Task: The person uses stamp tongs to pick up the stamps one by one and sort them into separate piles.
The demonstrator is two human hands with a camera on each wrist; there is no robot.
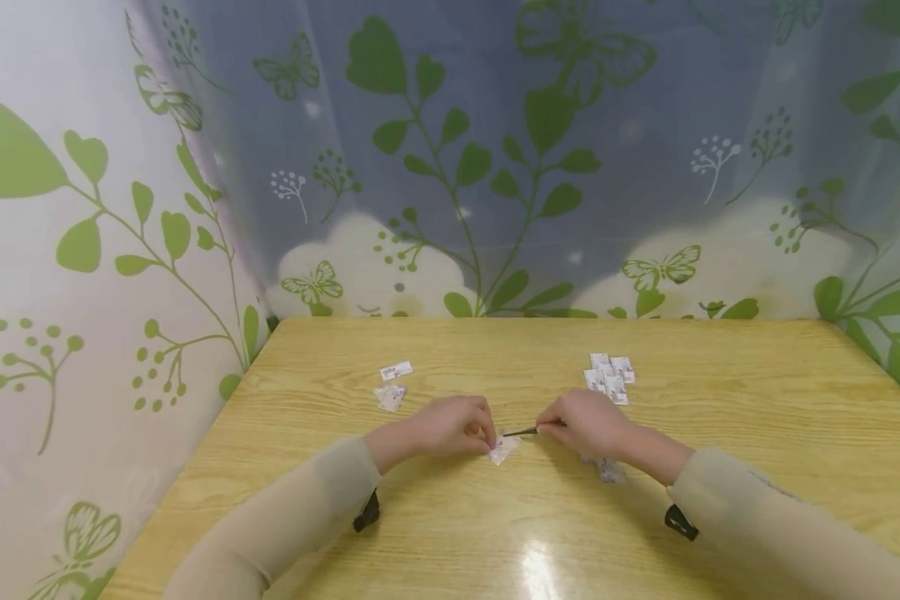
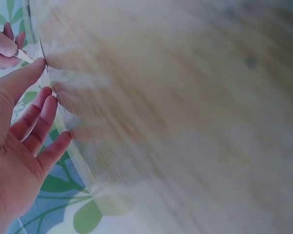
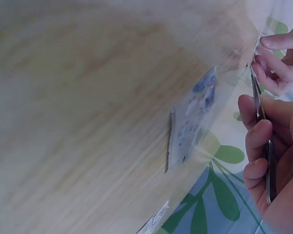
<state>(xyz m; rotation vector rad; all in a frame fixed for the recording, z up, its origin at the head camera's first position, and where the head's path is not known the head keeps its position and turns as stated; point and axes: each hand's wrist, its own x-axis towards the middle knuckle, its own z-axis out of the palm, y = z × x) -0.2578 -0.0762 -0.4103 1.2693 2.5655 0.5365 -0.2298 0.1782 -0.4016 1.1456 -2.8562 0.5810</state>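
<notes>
A small, partly see-through packet [image 1: 504,450] with faint print lies on the wooden table between the hands. The left hand [image 1: 453,427] pinches its left edge between thumb and index finger, while its other fingertips touch the tabletop in the left wrist view. Dark metal tweezers [image 1: 523,432] are gripped by the right hand [image 1: 591,423], their tips at the packet's upper edge. In the right wrist view, the tweezers [image 3: 270,161] lie along the curled fingers. Whether the tips hold anything is too small to tell.
At the table's back right lies a group of white printed packets [image 1: 613,385]. A white printed piece [image 1: 397,370] and overlapping clear packets [image 1: 391,398] are at left. Beneath the right wrist lies another packet [image 1: 610,472], partly hidden. Patterned curtains [image 1: 450,208] border the table [image 1: 450,542].
</notes>
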